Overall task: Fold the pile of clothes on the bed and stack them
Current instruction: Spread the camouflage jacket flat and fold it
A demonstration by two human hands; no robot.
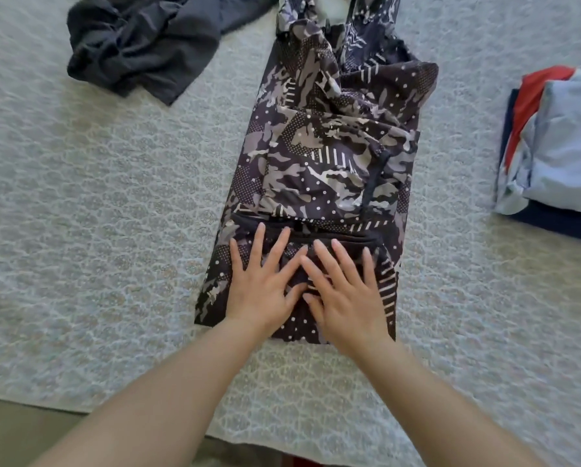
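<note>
Camouflage garment [319,156]: dark, patterned with grey camouflage shapes, white dots and stripes; it lies lengthwise down the middle of the frame, from the top edge to just below centre; its sides are folded inward so it forms a long narrow strip; a black band crosses it near the lower end.
Left hand [265,284]: lies flat on the lower end of the garment, fingers straight and spread, pressing the cloth; it grasps nothing.
Right hand [344,291]: flat beside the left hand, fingers straight and spread on the same lower end; the inner fingers of the two hands touch or nearly touch; it grasps nothing.
Forearms: bare, entering from the bottom edge of the frame.
Dark grey garment [137,42]: crumpled and unfolded in the upper left of the frame, well apart from the hands.
Folded stack [559,146]: at the right edge; light blue cloth on top, red and navy layers showing beneath.
Bedspread [97,214]: pale, textured, lying under everything; its near edge shows at lower left.
</note>
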